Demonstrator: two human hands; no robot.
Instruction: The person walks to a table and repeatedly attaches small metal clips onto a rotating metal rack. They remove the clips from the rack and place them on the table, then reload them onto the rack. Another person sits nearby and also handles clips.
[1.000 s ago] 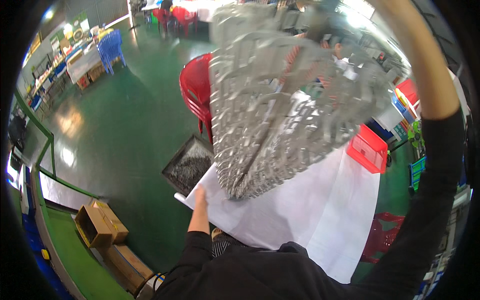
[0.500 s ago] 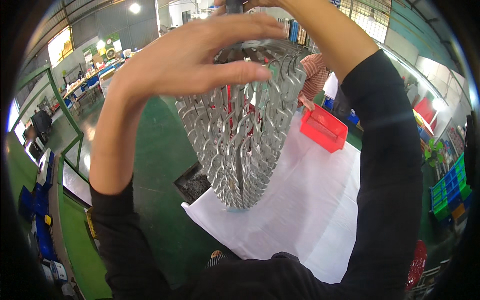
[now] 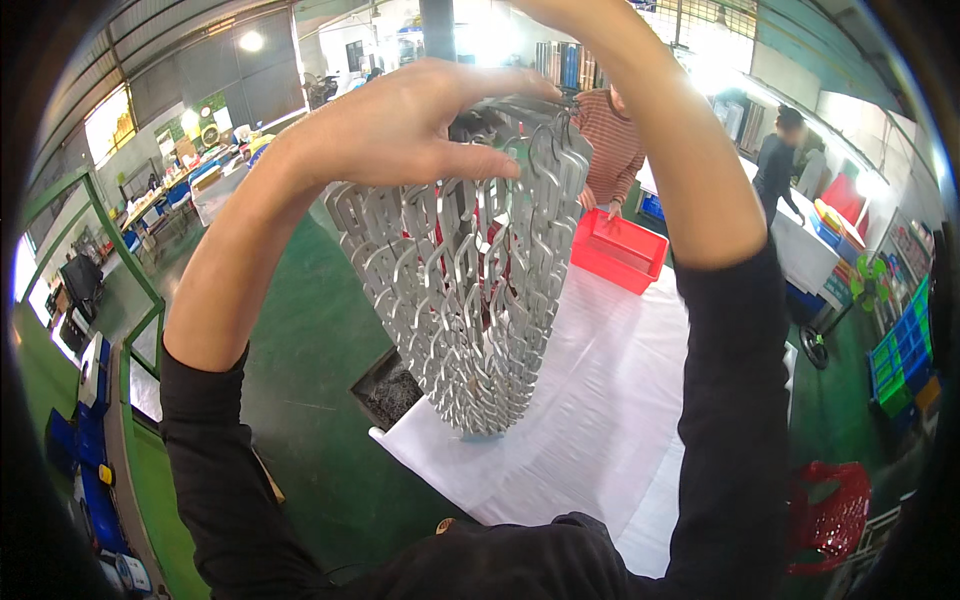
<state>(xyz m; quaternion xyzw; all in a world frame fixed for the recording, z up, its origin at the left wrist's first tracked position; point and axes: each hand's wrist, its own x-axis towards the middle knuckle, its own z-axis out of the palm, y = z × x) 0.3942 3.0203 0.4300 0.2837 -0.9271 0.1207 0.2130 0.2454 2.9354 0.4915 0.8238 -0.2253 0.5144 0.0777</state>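
A dark rectangular monitor screen (image 3: 78, 280) sits at far left beside the green rail; below it, blue rectangular plastic containers (image 3: 88, 490) stack along the left edge.

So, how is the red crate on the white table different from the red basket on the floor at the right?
The red crate has solid walls; the red basket has open, slotted walls. The crate stands on the white table, beside a person in a striped top; the basket sits low on the green floor, near the picture's rim. The crate looks rectangular, the basket rounder. Both are red plastic.
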